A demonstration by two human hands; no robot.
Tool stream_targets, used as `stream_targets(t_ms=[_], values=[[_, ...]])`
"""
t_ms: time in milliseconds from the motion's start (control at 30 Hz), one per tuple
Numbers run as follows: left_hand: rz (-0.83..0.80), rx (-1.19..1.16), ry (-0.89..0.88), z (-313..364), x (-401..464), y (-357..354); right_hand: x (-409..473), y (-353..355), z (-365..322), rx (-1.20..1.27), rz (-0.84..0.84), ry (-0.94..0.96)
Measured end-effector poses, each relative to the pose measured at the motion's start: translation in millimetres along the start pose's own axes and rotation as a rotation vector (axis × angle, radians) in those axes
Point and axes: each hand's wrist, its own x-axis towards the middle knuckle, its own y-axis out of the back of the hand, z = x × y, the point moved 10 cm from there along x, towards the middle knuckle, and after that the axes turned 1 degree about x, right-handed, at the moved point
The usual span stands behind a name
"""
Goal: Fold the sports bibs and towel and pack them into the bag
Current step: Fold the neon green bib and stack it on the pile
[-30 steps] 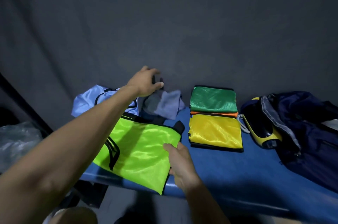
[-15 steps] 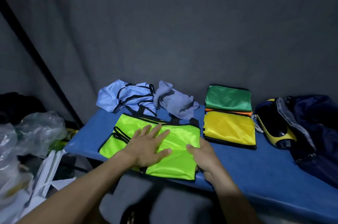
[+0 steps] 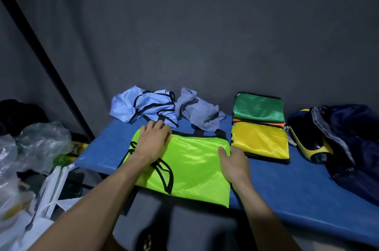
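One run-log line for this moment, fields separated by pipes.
step: folding lime bib | left hand: flat on bib | right hand: on bib's right edge | light blue bib, towel: unfolded | bag: unpacked

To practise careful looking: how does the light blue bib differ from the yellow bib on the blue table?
The light blue bib lies crumpled and unfolded near the wall; the yellow bib is folded flat into a neat rectangle, stacked with others. Both are shiny fabric with black trim, and neither is touched by a hand.
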Motion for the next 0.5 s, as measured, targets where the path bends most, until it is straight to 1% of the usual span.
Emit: stream_targets(t_ms=[67, 133, 167, 233, 267, 300, 367, 400, 500], values=[[0.05, 0.003, 0.012, 1.8, 4.7, 7.7, -3.4, 2.7, -6.3, -0.008, 0.039, 0.063], [0.045, 0.031, 0.041, 4.7, 9.0, 12.2, -4.5, 1.8, -7.3, -0.025, 0.046, 0.083], [0.046, 0.033, 0.03, 12.4, 9.0, 14.9, -5.4, 1.8, -7.9, -0.023, 0.037, 0.085], [0.059, -0.078, -0.071, 43.7, 3.3, 21.6, -5.4, 1.1, -8.6, -0.007, 0.015, 0.067], [0.004, -0.151, -0.139, 62.1, -1.6, 16.2, -6.3, 1.3, -9.8, 0.008, 0.005, 0.046], [-0.103, -0.177, -0.201, 78.7, -8.9, 2.3, -6.5, 1.1, -9.7, 0.019, 0.003, 0.029], [-0.339, -0.082, -0.262, 92.1, -26.4, -33.7, -10.2, -0.3, -10.1, 0.034, 0.007, 0.001], [-0.405, -0.043, -0.265, 88.0, -31.6, -45.3, -11.6, -3.1, -8.8, 0.032, -0.001, -0.01], [-0.459, -0.025, -0.266, 67.1, -36.3, -49.5, -15.7, -20.7, -6.3, 0.032, -0.071, -0.025]])
